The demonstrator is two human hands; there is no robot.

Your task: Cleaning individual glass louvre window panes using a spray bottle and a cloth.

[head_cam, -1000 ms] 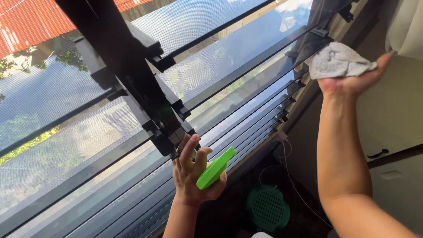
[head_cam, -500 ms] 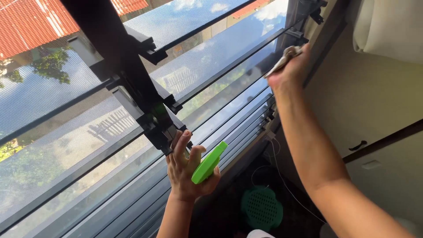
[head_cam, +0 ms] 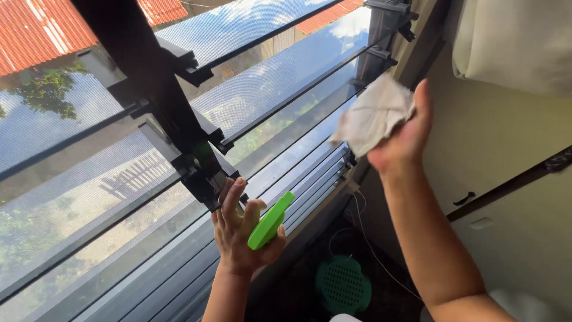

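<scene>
Fingers: on our left hand (head_cam: 241, 229) the fingers (head_cam: 231, 194) are spread and reach up against the dark centre post (head_cam: 161, 95), while the thumb pins a bright green flat tool (head_cam: 271, 220) to the palm.
Right hand: our right hand (head_cam: 400, 140) is closed on a crumpled pale cloth (head_cam: 374, 115), thumb raised along its right edge.
Cloth position: we hold it up just in front of the right ends of the glass slats (head_cam: 280, 77); whether it touches the glass we cannot tell.
Green tool: it sits tilted in our left hand, low and centre, close before the lower slats.
In the way: the centre post with its dark clips (head_cam: 208, 173) crosses the slats between our two hands.
Right side: a dark side frame (head_cam: 384, 30) with more clips, then a cream wall (head_cam: 506, 131) and a pale curtain (head_cam: 518, 42).
Below: a green round vented lid (head_cam: 342, 285) lies in the dark corner, with a thin white cord (head_cam: 363, 229) hanging near it.
Outside: orange tiled roofs (head_cam: 36, 30) and trees show through the mesh.
</scene>
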